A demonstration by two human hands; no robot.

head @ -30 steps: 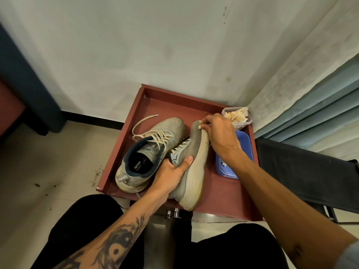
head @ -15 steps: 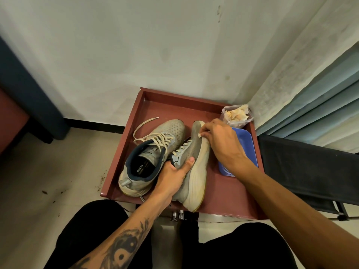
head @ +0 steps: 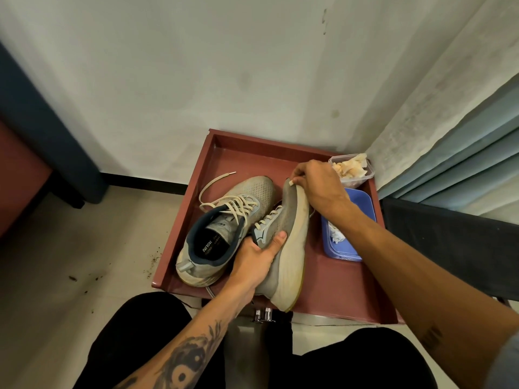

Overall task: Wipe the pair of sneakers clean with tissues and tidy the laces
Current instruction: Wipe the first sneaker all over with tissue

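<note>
On the red tray (head: 252, 155), steadying tipped sneaker (head: 292, 228) with left grip (head: 252, 259) curled round its upper, pinching tissue (head: 290, 181) against the toe with right grip (head: 317, 183). Looks early: midsole grimy, second sneaker (head: 247, 192) upright alongside, laces (head: 233, 206) loose and trailing. Plenty left, probably.

We find soft, even, moderate light, no glare. Under the left hand (head: 252, 259) gripping the sneaker (head: 282, 219), shadows on the tray (head: 252, 155) are faint and soft-edged. The tissue (head: 290, 181) pinched by the right hand (head: 317, 183) shows pale, not blown out. The wall (head: 196, 80) beyond both hands reads brightest; the floor (head: 56, 262) to their left is dimmer. The curtain (head: 477, 164) to their right bows with wide-angle distortion. Centre focus is sharp.
</note>
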